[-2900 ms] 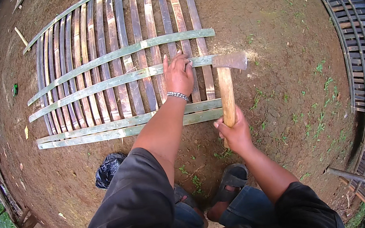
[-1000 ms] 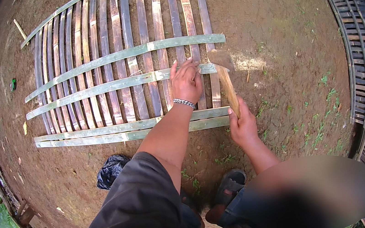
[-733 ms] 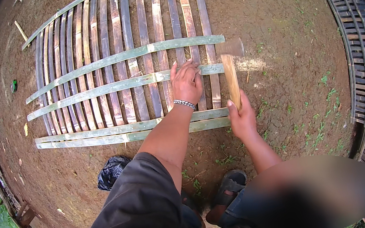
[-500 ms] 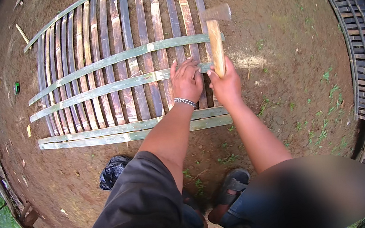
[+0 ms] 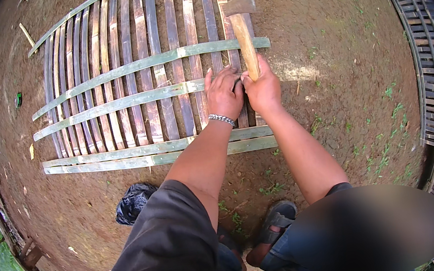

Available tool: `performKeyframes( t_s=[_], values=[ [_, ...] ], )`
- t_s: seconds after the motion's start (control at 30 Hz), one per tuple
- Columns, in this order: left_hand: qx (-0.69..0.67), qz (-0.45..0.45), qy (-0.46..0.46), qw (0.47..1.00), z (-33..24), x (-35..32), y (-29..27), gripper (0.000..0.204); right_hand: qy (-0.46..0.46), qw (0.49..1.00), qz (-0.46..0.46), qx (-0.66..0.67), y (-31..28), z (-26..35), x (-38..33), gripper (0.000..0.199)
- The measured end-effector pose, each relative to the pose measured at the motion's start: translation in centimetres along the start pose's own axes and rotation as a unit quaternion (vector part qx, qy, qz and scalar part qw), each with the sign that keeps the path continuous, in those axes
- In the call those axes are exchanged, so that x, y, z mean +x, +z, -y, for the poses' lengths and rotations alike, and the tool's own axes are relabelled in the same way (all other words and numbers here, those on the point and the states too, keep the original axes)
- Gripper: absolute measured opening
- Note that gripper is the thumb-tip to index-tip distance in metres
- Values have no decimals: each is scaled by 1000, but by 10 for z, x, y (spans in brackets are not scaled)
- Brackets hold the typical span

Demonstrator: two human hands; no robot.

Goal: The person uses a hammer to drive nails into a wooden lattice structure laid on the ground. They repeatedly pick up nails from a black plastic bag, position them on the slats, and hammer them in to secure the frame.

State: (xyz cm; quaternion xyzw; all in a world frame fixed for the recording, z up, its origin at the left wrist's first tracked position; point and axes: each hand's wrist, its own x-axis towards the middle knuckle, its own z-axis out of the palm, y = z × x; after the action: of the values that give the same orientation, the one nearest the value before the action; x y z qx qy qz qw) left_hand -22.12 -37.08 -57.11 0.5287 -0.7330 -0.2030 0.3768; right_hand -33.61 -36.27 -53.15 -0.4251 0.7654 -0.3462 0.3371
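Note:
Several dark and tan bamboo slats lie side by side on the ground, crossed by long green bamboo strips. My left hand, with a chain bracelet on its wrist, bears down on one green bamboo strip near its right end. Its fingers are bent and the thumb comes round the side; whether a small nail sits between them is hidden. My right hand is closed round the wooden handle of a hatchet, close beside the left fingertips. The hatchet's metal head points away from me, above the slats.
Another green strip crosses farther off, and a pair of strips lies along the near edge. A black plastic bag rests on the soil near my left arm. At the far right stands a woven bamboo panel. My sandalled foot is below.
The hatchet and my right hand have shifted up and to the left, with the handle tilting left. My left hand stays on the strip, hardly moved.

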Motion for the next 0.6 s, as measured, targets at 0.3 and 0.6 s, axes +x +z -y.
performKeyframes(
  t_s=[0.3, 0.6],
  values=[
    [1, -15, -5, 1000, 4, -1, 4, 4, -48, 987, 53, -143, -15, 31, -5, 53],
    [0, -12, -6, 1000, 0, 1, 1, 4, -63, 997, 5, 32, -25, -4, -15, 51]
  ],
)
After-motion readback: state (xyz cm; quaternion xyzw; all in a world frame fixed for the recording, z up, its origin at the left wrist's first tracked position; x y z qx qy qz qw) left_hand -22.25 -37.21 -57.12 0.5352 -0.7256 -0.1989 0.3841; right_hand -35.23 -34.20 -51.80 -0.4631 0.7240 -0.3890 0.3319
